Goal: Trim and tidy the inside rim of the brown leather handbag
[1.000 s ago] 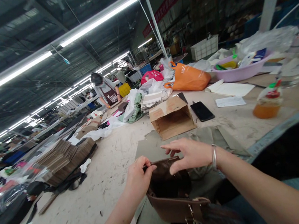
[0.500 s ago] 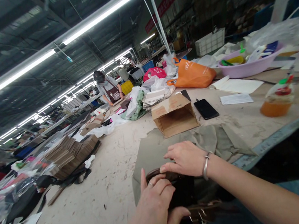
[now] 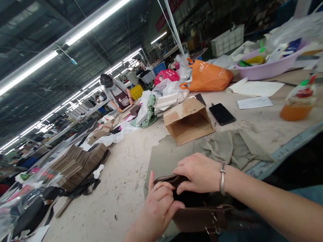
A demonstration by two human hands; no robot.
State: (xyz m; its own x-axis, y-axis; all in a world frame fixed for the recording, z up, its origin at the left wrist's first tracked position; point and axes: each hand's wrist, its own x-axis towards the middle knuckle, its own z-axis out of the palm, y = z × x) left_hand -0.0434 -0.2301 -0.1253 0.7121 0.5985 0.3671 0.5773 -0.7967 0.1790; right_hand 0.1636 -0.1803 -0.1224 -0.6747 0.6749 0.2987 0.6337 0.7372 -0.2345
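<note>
A dark brown leather handbag [image 3: 199, 218] with a metal clasp lies at the near edge of the worktable, partly on a khaki cloth [image 3: 225, 149]. My left hand [image 3: 158, 207] has its fingers curled over the bag's open top rim. My right hand [image 3: 198, 172], a silver bangle on its wrist, presses on the same rim from the far side with its fingers tucked in. The bag's inside is hidden by both hands.
An open cardboard box [image 3: 188, 121] lies just beyond the cloth, with a black phone [image 3: 221, 113] beside it. An orange bag [image 3: 207, 76], a purple basin [image 3: 270, 69] and an orange bottle [image 3: 296, 107] stand to the right. Stacked cardboard [image 3: 78, 164] lies left. A person [image 3: 115, 93] works far back.
The bag's mouth stood open a second ago. Both hands have pressed it down and now grip its top rim close together; the bag lies flatter and its clasp shows in front.
</note>
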